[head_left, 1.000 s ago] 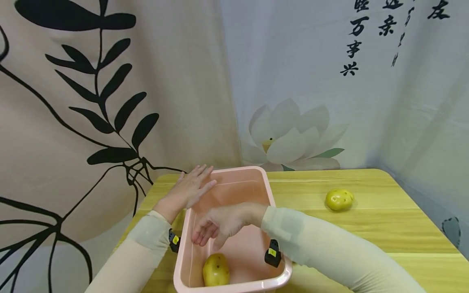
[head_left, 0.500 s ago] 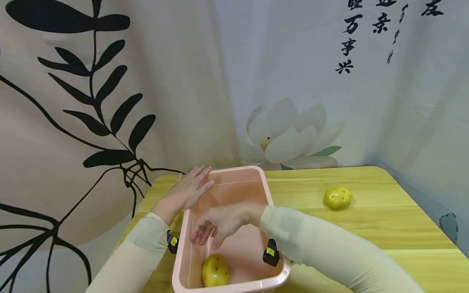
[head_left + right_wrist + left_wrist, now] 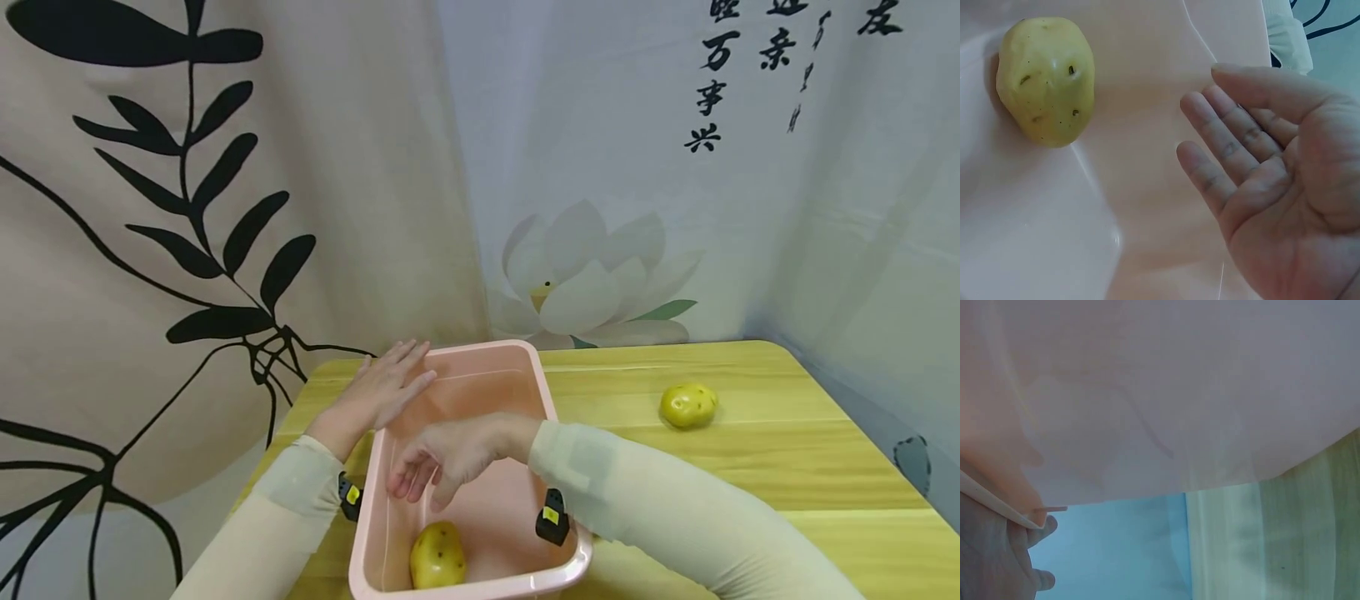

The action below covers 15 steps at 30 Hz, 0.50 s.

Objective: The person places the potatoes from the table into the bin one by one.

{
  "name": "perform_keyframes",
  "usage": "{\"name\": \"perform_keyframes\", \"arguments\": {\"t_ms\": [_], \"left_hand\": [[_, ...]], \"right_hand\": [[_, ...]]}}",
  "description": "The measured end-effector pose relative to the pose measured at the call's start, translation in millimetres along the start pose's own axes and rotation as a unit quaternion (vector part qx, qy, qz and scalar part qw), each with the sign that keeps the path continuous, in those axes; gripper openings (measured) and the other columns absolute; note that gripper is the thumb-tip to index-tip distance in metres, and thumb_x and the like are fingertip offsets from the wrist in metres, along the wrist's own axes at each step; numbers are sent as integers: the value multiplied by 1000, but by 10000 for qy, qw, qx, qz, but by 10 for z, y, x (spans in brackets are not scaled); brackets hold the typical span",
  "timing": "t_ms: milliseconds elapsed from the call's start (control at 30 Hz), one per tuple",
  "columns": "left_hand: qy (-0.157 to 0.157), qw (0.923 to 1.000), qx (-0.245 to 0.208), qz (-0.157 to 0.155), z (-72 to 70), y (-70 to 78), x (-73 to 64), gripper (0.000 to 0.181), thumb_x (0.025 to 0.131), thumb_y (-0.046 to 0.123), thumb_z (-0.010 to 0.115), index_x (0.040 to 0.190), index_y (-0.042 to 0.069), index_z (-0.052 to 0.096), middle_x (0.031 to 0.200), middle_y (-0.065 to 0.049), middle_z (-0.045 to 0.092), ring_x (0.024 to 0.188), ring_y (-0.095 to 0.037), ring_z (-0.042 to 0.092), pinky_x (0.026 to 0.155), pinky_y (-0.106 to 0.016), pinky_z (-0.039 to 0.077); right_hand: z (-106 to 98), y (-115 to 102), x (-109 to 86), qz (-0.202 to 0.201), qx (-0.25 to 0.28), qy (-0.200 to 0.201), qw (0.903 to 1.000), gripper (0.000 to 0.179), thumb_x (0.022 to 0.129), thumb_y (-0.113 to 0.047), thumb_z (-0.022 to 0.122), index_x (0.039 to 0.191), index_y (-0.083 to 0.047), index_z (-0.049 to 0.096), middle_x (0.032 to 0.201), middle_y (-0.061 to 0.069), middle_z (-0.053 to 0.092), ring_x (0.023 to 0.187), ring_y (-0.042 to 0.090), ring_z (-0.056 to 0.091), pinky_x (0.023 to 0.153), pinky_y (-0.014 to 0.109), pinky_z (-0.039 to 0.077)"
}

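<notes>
A pink plastic bin (image 3: 545, 581) stands on the table, and a yellow potato (image 3: 438, 556) lies in its near left corner. My left hand (image 3: 380, 389) rests on the bin's far left rim with its fingers straight. In the left wrist view the bin's outer wall (image 3: 1147, 406) fills most of the picture, with a few fingertips under the rim. My right hand (image 3: 457, 457) hangs over the inside of the bin, fingers loosely bent and holding nothing. The right wrist view shows its palm (image 3: 1297, 206) apart from the potato (image 3: 1047, 81).
A second yellow potato (image 3: 688, 406) sits on the wooden table (image 3: 675, 475) to the right of the bin. Behind the table hangs a curtain (image 3: 375, 167) printed with black leaves, a lotus and characters. Each wrist carries a small black camera (image 3: 552, 517).
The whole head view has shifted slightly, so everything appears a little further left. Both hands, the bin and the potatoes keep their places relative to one another.
</notes>
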<state>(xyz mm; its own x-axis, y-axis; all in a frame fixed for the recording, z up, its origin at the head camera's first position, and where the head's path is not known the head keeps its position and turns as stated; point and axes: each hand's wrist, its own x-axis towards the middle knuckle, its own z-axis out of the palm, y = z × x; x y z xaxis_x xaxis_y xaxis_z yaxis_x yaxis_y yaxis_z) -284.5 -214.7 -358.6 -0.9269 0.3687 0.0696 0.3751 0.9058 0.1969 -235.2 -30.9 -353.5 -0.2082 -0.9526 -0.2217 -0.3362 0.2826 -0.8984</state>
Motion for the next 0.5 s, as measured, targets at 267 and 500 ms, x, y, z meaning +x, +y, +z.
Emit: {"name": "perform_keyframes", "arguments": {"t_ms": [267,500], "left_hand": [[27,10000,66,37,11,-24,14,73,97,65,26,155,21,22,159,-11,20,146,-32,12,110,-66,7],[-44,9999,160,43,27,-44,28,74,96,67,25,155,23,19,159,-9,18,146,-32,11,110,-66,7]], "right_hand": [[-25,-59,-51,-59,-53,72,9999,48,80,9,69,125,-3,59,116,4,66,102,9,63,92,21,47],[-46,-119,-115,-142,-158,155,9997,46,82,4,71,125,-2,58,118,4,65,103,11,63,89,22,50]]}}
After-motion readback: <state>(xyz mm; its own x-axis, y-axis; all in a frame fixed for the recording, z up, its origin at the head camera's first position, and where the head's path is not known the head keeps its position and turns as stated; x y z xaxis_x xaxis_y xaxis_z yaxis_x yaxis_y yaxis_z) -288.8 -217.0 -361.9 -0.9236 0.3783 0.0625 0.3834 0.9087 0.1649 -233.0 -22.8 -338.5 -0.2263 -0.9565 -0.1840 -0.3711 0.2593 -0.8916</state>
